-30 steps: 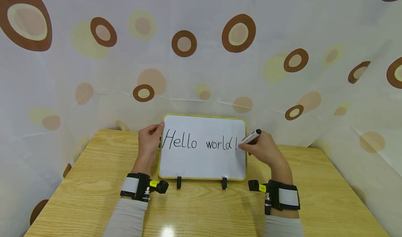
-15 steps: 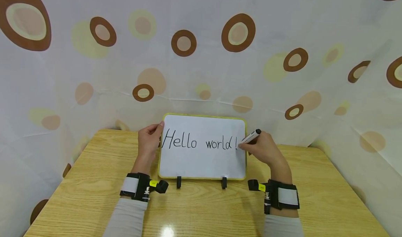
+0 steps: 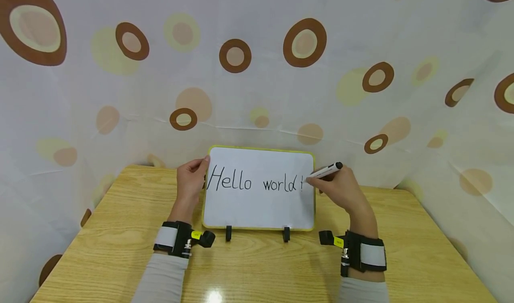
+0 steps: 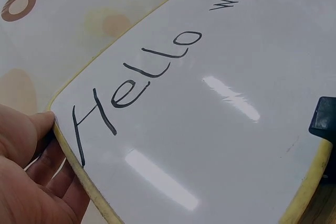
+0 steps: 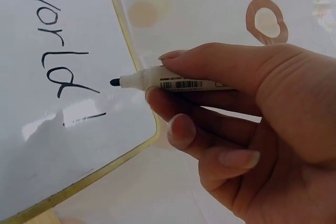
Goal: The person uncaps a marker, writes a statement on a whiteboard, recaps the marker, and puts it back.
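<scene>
A whiteboard (image 3: pixel 257 211) with a yellow frame leans upright on the table, bearing "Hello world!" in black handwriting. My left hand (image 3: pixel 189 182) grips its left edge near the top corner; in the left wrist view the thumb (image 4: pixel 42 124) lies at the frame and the other fingers go behind the board. With thumb and fingertips, my right hand (image 3: pixel 344 189) pinches a white whiteboard marker (image 5: pixel 181 84) by the board's right edge. Its black tip points at the board, beside the "d" and the exclamation mark (image 5: pixel 86 118) in the right wrist view.
Two black feet (image 3: pixel 229 233) support the board's lower edge. Beneath it is a wood-grain table (image 3: pixel 257 267). A pale curtain (image 3: pixel 257 89) with brown and yellow rings hangs right behind. Each wrist wears a strapped camera (image 3: pixel 206 238).
My right hand has shifted slightly right and the marker has swung to a flatter angle, its tip leaving the foot of the exclamation mark. My left hand and the board hold still.
</scene>
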Demonstrator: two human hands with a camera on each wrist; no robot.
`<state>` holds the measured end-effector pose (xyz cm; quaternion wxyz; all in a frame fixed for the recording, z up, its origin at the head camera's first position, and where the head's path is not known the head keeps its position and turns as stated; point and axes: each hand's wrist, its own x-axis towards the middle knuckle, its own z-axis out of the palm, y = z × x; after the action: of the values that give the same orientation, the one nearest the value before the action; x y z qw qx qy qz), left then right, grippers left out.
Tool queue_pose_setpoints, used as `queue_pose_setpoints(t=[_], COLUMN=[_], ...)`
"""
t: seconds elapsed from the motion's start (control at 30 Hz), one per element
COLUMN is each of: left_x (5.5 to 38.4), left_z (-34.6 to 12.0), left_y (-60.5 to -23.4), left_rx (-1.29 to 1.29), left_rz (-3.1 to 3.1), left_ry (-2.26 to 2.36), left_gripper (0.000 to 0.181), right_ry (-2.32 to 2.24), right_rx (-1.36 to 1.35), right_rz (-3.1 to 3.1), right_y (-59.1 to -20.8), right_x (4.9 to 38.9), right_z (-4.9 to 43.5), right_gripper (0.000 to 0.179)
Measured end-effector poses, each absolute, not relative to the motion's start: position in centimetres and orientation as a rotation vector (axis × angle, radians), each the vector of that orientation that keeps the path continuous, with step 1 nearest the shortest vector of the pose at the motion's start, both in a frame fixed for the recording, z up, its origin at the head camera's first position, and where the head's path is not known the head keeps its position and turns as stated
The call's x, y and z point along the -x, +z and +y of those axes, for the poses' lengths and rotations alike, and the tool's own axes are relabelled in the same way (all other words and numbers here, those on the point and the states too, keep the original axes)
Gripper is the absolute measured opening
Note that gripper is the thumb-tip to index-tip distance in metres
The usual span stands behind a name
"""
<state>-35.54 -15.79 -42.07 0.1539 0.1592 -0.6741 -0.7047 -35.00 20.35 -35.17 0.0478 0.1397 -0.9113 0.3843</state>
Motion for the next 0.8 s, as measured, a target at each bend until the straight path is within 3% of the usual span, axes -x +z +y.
queue_pose_setpoints(t=[0.23,0.6,0.8], left_x=[35.6,33.7,33.9], left_z=[-17.3,-21.0,-22.4], left_y=[-42.0,-39.0,-38.7], left_rx=[-0.384,-0.172,-0.003], left_rz=[-2.070,-2.509,-2.796], left_ry=[-1.889,-1.487,-1.465], left_gripper=[0.038,0.037,0.037], right_ry=[1.201,1.159,1.248], right_rx=[-0.437,-0.359,-0.342], right_rz=[-2.753,-2.703,-2.624], right_y=[-34.8,-34.3,-35.2], right_x=[35.1,32.5,33.3], right_z=[20.0,23.4,24.8], right_gripper=[0.025,0.027,0.027])
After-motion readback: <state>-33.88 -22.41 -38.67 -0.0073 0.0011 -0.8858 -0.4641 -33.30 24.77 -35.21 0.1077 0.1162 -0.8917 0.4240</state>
